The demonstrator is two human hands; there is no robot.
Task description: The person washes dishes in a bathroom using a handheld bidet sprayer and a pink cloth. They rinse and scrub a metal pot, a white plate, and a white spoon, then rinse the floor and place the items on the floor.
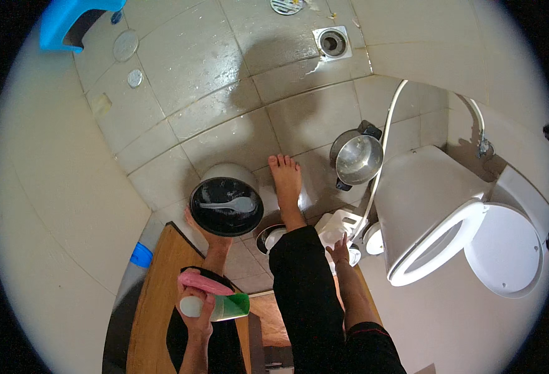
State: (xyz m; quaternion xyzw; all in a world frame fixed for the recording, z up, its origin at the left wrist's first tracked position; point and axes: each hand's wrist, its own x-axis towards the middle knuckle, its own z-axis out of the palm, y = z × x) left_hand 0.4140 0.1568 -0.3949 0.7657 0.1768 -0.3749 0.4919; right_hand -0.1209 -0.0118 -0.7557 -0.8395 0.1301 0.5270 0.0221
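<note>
My left hand (200, 322) grips a green bottle (233, 306) with a white cap (191, 306), together with a pink scrubber (204, 283) with a dark underside. Lower right of my foot, my right hand (339, 252) reaches down with fingers apart. It is over or touching a white plastic board (344, 222) with a handle slot; contact is unclear. Near my left foot, a black-lined pot (227, 222) has a grey rice spoon (237, 204) lying in it. A steel pot (359, 160) with black handles stands on the tiles ahead, to the right.
At the right, a white toilet (435, 187) has its lid (503, 250) raised. A white hose (389, 122) crosses the floor beside it. Two floor drains, one square (332, 43), are at the far side. A blue plastic stool (71, 23) stands far left; a wooden door (155, 299) is nearer.
</note>
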